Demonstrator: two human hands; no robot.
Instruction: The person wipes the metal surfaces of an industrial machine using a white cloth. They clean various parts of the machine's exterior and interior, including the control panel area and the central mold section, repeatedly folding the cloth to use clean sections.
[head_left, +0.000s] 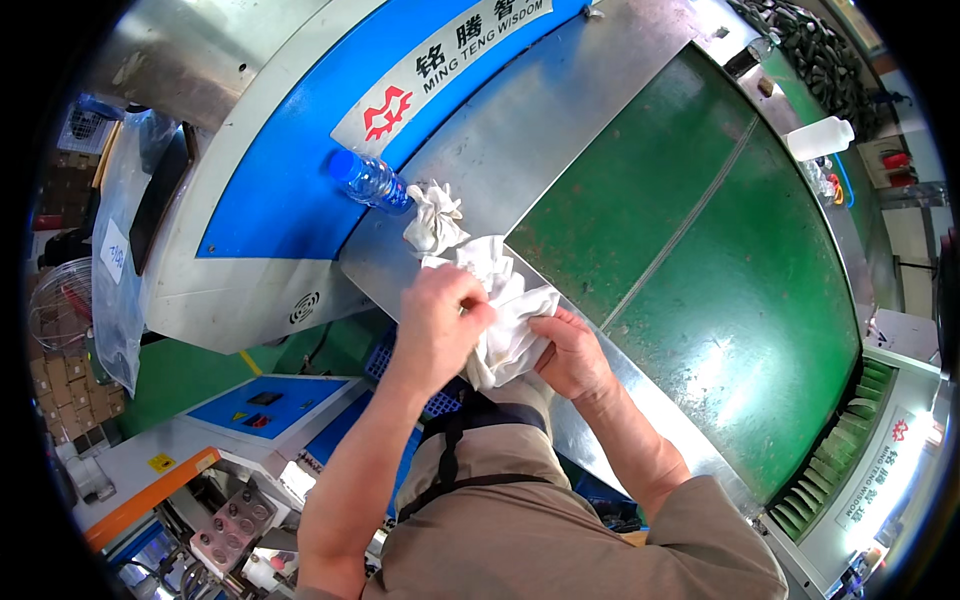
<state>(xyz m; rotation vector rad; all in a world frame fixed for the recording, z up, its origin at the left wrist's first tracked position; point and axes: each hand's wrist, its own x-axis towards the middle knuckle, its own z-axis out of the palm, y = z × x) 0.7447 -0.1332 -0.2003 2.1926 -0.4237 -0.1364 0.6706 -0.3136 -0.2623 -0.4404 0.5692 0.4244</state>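
A crumpled white cloth (507, 325) hangs in front of my body, over the near edge of the metal border. My right hand (575, 352) is closed on its right side, thumb on top of the fabric. At the left part of the cloth is my left hand (440, 322), its fingers curled and thumb bent in toward them. What lies between those fingertips is hidden. Just beyond the left hand, a second bunched white cloth (435, 220) rests on the metal surface (480, 150). Beside it a clear bottle with a blue cap (370, 182) lies tilted against the machine.
A green conveyor belt (690, 220) stretches away to the right within its metal border. The blue and white machine housing (300, 180) rises at the left. A white plastic bottle (820, 138) lies by the far right edge, near a heap of black pieces (810, 45).
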